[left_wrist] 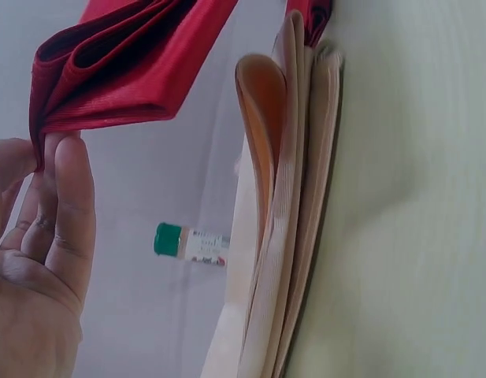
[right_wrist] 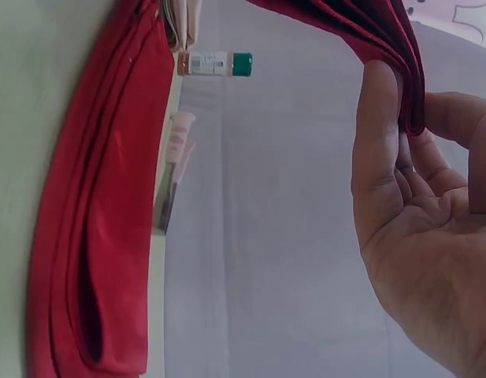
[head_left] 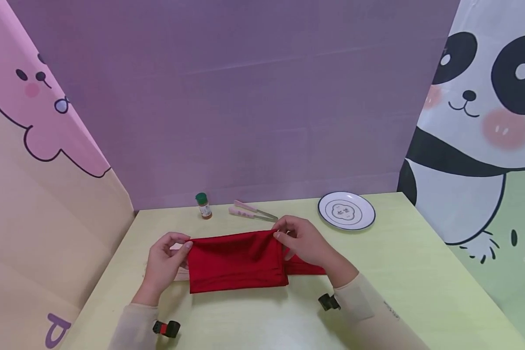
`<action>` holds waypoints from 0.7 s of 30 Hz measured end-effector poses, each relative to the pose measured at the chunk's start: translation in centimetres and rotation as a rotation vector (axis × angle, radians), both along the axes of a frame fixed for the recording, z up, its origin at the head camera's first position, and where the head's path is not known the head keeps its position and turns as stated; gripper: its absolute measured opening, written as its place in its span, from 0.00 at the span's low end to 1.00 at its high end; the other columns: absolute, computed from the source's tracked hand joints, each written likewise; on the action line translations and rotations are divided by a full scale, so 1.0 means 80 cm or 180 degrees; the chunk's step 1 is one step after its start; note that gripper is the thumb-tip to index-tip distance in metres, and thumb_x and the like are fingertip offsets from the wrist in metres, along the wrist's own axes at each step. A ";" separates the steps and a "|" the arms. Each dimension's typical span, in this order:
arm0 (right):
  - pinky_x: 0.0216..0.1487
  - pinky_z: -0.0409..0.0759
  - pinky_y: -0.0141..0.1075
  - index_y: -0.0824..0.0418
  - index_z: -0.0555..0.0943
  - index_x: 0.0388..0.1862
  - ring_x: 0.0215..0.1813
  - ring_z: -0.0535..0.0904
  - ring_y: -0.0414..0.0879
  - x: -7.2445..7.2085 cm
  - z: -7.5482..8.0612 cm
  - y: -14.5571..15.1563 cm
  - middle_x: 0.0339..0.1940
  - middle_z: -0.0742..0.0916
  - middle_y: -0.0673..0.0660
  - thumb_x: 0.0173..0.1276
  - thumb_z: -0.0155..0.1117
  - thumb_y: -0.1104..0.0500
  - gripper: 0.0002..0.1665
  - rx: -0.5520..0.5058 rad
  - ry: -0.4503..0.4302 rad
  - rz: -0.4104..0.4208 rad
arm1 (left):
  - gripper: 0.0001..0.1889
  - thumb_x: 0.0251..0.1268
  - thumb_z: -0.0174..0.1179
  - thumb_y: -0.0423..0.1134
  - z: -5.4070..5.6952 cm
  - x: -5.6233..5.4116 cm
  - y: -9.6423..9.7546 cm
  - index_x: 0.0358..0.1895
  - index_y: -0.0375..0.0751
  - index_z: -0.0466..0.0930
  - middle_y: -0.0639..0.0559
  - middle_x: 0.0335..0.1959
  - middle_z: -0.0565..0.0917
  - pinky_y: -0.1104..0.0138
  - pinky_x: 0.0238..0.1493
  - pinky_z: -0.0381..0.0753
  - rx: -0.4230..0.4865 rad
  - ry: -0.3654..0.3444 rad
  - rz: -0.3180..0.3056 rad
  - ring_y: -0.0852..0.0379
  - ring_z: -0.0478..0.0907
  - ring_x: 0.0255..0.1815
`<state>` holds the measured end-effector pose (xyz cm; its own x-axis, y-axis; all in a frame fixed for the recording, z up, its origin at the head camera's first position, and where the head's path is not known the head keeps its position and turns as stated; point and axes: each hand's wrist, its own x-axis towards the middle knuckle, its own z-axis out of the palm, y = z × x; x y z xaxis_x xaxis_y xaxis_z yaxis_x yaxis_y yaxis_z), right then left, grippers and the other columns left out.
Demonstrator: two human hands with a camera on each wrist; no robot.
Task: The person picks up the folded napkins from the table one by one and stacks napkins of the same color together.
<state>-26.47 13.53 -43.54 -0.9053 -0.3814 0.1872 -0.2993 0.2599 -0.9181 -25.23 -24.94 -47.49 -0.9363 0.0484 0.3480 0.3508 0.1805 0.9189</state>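
A folded red cloth (head_left: 236, 265) is held up by its two upper corners above the table. My left hand (head_left: 161, 262) pinches its left corner between thumb and fingers, and my right hand (head_left: 305, 243) pinches the right one. In both wrist views its folded layers hang clear of the surface. Behind it on the table lies a second folded red cloth (right_wrist: 120, 205), which sticks out to the right in the head view. Folded beige cloth (left_wrist: 294, 205) lies toward the left, mostly covered by the raised red cloth in the head view.
At the back of the pale yellow table (head_left: 245, 321) stand a small green-capped bottle (head_left: 204, 208) and, beside it, pink-handled utensils (head_left: 244, 212) with metal blades lying down. A white plate (head_left: 325, 209) with a dark rim sits back right. A purple backdrop (head_left: 262, 107) rises behind.
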 end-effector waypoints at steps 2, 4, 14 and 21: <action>0.30 0.89 0.51 0.55 0.83 0.51 0.34 0.85 0.56 -0.001 0.002 0.005 0.41 0.84 0.60 0.77 0.66 0.64 0.09 0.0022 0.0020 -0.0006 | 0.13 0.73 0.67 0.32 0.000 -0.003 0.006 0.55 0.31 0.79 0.36 0.47 0.83 0.60 0.30 0.89 0.0039 -0.0004 0.0004 0.51 0.86 0.23; 0.30 0.89 0.51 0.56 0.83 0.52 0.33 0.85 0.56 -0.003 0.004 0.011 0.42 0.84 0.60 0.77 0.66 0.63 0.08 0.0047 0.0035 -0.0009 | 0.12 0.73 0.66 0.31 -0.001 -0.007 0.012 0.55 0.32 0.79 0.36 0.47 0.83 0.61 0.30 0.89 0.0076 -0.0001 0.0002 0.51 0.85 0.22; 0.32 0.89 0.49 0.57 0.83 0.53 0.32 0.87 0.55 -0.007 0.010 0.033 0.43 0.85 0.59 0.77 0.64 0.64 0.09 0.0107 0.0022 -0.0113 | 0.13 0.74 0.65 0.30 0.001 -0.023 0.035 0.56 0.30 0.79 0.34 0.48 0.82 0.62 0.28 0.88 0.0202 0.0052 -0.0098 0.53 0.84 0.20; 0.34 0.89 0.49 0.60 0.82 0.54 0.34 0.87 0.56 -0.013 0.010 0.045 0.43 0.85 0.62 0.78 0.64 0.63 0.09 0.0067 -0.0039 -0.0106 | 0.11 0.72 0.67 0.30 0.000 -0.032 0.047 0.53 0.30 0.80 0.38 0.44 0.83 0.60 0.26 0.88 0.0309 0.0089 -0.0151 0.52 0.83 0.18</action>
<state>-27.51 17.16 -42.71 -0.9197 -0.3547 0.1683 -0.2790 0.2888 -0.9158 -27.77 -21.21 -47.48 -0.9236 0.0572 0.3791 0.3826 0.0736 0.9210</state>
